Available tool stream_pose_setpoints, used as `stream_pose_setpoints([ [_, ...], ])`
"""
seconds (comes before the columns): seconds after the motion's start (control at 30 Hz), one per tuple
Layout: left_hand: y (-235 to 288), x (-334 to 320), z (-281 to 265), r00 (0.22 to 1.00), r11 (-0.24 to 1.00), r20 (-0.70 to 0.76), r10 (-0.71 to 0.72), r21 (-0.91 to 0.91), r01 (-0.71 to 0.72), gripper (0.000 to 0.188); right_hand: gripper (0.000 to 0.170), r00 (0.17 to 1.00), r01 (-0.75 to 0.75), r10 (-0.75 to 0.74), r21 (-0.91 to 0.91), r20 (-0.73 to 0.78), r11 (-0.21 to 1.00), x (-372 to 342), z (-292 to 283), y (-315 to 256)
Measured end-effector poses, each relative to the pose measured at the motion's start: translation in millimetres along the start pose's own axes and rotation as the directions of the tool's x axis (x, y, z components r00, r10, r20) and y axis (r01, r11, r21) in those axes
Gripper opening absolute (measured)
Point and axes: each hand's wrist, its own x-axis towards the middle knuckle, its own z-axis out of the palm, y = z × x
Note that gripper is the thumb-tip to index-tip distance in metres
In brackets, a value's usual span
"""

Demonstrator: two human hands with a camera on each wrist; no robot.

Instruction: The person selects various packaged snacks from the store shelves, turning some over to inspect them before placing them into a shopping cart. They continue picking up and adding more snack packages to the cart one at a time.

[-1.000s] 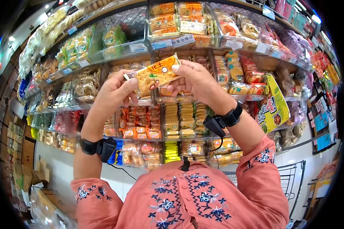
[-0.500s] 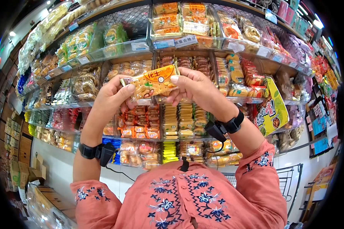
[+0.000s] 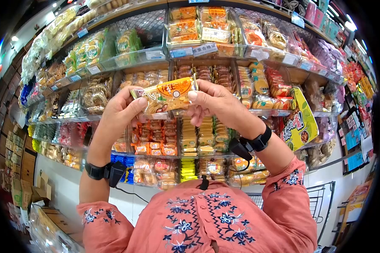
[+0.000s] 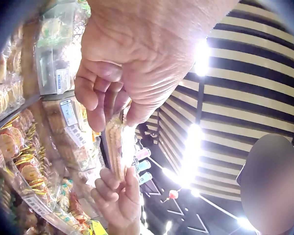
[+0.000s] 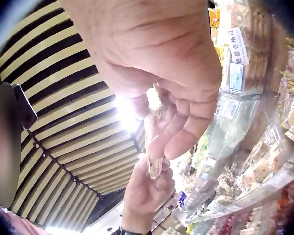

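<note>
A packet of crackers (image 3: 169,95), in a yellow and orange wrapper with a cracker picture and printed characters, is held up in front of the shelves. My left hand (image 3: 124,106) pinches its left end, thumb on the front and fingers behind. At the other end my right hand (image 3: 217,101) grips it the same way, the thumb over the printed face. Seen edge-on in the left wrist view, the packet (image 4: 116,144) spans thin between both hands. The right wrist view also shows the packet (image 5: 154,134) from its edge.
Tiered shelves hold clear bins of packaged biscuits; similar orange packets (image 3: 183,29) fill a bin on the upper tier. A yellow-green sign (image 3: 300,120) hangs at the right. Behind my right arm is a wire cart (image 3: 321,202). Cardboard boxes (image 3: 42,187) stand low at left.
Both hands have lowered the packet of crackers slightly, and it has turned to lie nearer level. The grip at both ends stays the same.
</note>
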Motion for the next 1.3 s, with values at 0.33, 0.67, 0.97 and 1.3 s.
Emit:
stream_pose_setpoints([
  [0.33,5,-9,5,0.763,0.67,0.0,0.646,0.479,-0.567,0.035,0.044,0.975,0.176,-0.211,0.358,0.063,0.917,-4,2,3],
  [0.67,-5,-17,2,0.594,0.352,0.154,0.79,0.679,-0.644,0.048,0.048,0.957,0.23,-0.279,0.371,0.082,0.9,-3,1,8],
  [0.97,-18,-16,6,0.547,0.32,0.123,0.828,0.697,-0.642,0.056,0.045,0.938,0.346,-0.347,0.03,-0.003,0.938,-8,7,8],
  [1.3,-21,-20,4,0.59,0.318,0.154,0.793,0.721,-0.615,0.052,0.049,0.925,0.379,-0.379,-0.008,0.043,0.925,-9,4,12],
])
